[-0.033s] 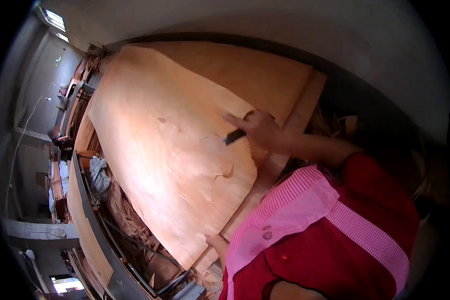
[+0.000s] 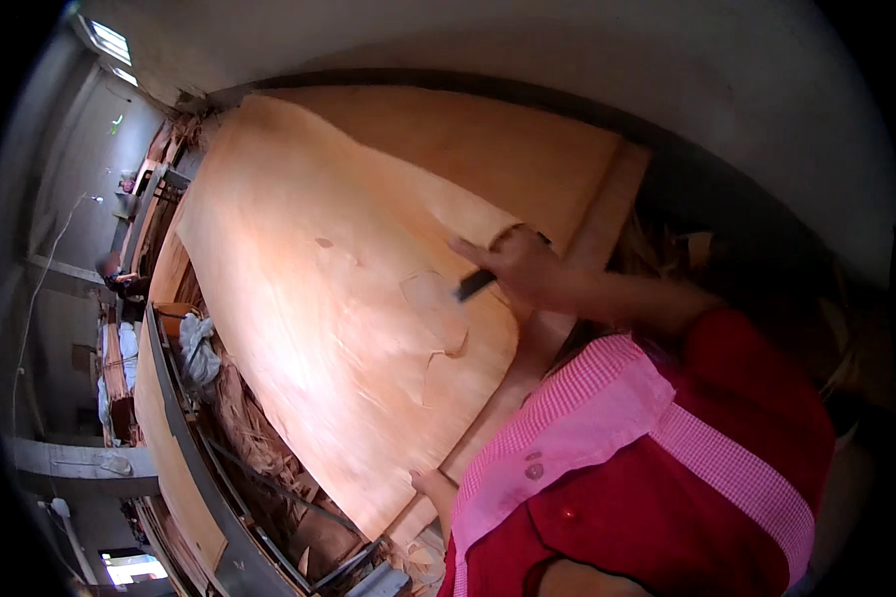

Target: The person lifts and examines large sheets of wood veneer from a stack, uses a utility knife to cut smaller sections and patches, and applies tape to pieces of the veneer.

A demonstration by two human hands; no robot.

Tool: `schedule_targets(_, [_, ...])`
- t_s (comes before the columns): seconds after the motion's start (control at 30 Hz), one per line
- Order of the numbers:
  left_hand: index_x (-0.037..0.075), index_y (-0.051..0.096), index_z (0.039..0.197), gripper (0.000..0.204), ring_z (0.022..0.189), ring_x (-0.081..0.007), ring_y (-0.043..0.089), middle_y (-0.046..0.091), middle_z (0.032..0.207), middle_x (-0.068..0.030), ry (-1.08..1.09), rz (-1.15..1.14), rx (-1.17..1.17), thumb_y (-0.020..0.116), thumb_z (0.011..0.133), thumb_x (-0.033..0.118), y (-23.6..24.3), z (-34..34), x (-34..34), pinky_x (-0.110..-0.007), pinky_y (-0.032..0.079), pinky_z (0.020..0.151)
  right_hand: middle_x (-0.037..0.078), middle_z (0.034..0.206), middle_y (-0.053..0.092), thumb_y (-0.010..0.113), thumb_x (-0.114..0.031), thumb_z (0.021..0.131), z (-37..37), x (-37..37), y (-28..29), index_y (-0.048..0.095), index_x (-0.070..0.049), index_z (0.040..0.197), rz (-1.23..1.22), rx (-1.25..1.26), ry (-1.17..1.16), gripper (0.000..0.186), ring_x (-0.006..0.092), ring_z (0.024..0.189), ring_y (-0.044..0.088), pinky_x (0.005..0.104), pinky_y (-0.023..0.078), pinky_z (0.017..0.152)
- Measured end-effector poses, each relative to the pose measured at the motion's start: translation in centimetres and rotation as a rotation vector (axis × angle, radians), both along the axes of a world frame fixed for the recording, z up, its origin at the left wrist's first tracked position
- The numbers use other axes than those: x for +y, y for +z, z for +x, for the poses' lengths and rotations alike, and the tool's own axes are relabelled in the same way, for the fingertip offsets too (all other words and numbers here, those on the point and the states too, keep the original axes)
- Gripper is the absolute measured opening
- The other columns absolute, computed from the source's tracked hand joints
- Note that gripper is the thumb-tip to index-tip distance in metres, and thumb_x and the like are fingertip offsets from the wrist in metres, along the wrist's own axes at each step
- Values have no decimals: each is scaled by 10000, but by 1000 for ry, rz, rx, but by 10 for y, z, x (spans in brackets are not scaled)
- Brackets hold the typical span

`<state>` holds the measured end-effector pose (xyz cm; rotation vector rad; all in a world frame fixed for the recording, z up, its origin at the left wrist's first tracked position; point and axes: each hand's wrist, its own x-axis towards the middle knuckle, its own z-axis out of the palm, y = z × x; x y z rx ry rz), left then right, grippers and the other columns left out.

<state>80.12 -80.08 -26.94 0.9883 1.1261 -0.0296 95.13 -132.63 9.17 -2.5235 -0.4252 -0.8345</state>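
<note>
A large pale wood veneer sheet spreads before me, with small tears and patches near its right side. My right hand is at the sheet's right edge, wrapped round a short dark, blunt-ended tool whose exact kind I cannot make out. One finger points out over the veneer. At the near corner, my left hand grips the sheet's edge, a fingertip showing on top and the other fingers hidden. Under the veneer lies a flat stack of wood sheets, which shows at the far right.
Torn veneer scraps fill a gap left of the stack, beside a dark metal rail and a whitish plastic bag. A plain wall rises behind. Another person is far off at the left.
My right hand and the dark tool have shifted slightly to the right. The veneer's edge beside them has moved a little the same way. My left hand stays at the near corner.
</note>
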Motion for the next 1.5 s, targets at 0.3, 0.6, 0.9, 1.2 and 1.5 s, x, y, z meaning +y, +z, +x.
schedule_targets(0.3, [-97, 338, 1175, 647, 1163, -355, 319, 335, 1262, -256, 364, 16, 248, 430, 825, 439, 28, 16, -31, -408, 181, 1009, 68, 1006, 519, 546, -177, 811, 6, -137, -222, 501, -53, 1129, 1029, 405, -441, 343, 145, 926, 481, 258, 394, 777])
schedule_targets(0.6, [-105, 416, 998, 452, 634, -255, 471, 491, 783, -177, -164, 454, -52, 406, 874, 330, 60, 6, -44, -339, 408, 583, 79, 1040, 430, 553, -112, 783, 35, -245, -288, 341, -8, 1220, 2053, 300, -622, 496, 214, 919, 444, 316, 395, 758])
schedule_targets(0.9, [-77, 472, 863, 637, 756, -285, 473, 491, 777, -195, 108, -4, 93, 308, 830, 538, 27, -4, 0, -415, 362, 714, 87, 1031, 451, 534, -130, 785, 57, -190, -165, 388, -21, 1186, 1786, 457, -625, 440, 188, 876, 449, 318, 401, 753])
schedule_targets(1.2, [-113, 367, 1142, 742, 1117, -366, 354, 339, 1244, -287, 179, -163, 112, 365, 801, 545, -3, 17, 0, -440, 227, 966, 81, 1044, 564, 477, -96, 820, 40, -38, 37, 544, -31, 1066, 772, 121, 52, 263, 257, 1008, 489, 339, 374, 888])
schedule_targets(1.5, [-55, 415, 1155, 607, 1056, -359, 423, 457, 1161, -230, 279, 102, -22, 388, 821, 451, -13, 0, -17, -440, 287, 944, 77, 1154, 491, 595, -105, 734, 16, -107, -66, 497, -74, 1166, 641, 85, 48, 444, 224, 1043, 462, 340, 384, 850])
